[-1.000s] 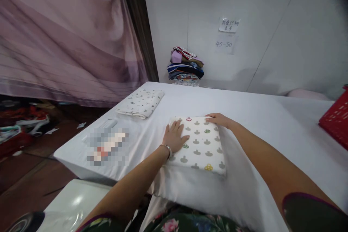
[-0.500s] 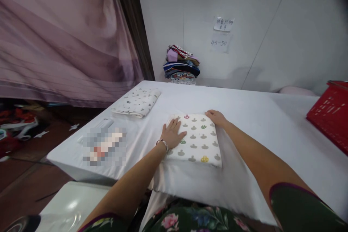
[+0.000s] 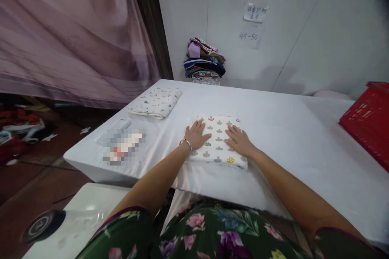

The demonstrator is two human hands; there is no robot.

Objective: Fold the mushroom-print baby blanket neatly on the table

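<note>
A folded white cloth with small coloured motifs [image 3: 217, 126] lies near the front edge of a table covered in a white sheet [image 3: 282, 129]. My left hand [image 3: 196, 135] rests flat on the cloth's left side, fingers spread, a bracelet on the wrist. My right hand [image 3: 240, 141] lies flat on the cloth's right half, fingers stretched out. Neither hand holds anything.
A second folded patterned cloth [image 3: 155, 102] lies at the table's far left. A stack of folded clothes [image 3: 204, 62] stands against the back wall. A red basket [image 3: 369, 119] sits at the right edge. A blurred-out item [image 3: 123, 149] lies left of me.
My right hand has moved from the cloth's far right corner onto its top, now lying flat. My left hand stays pressed on the left side.
</note>
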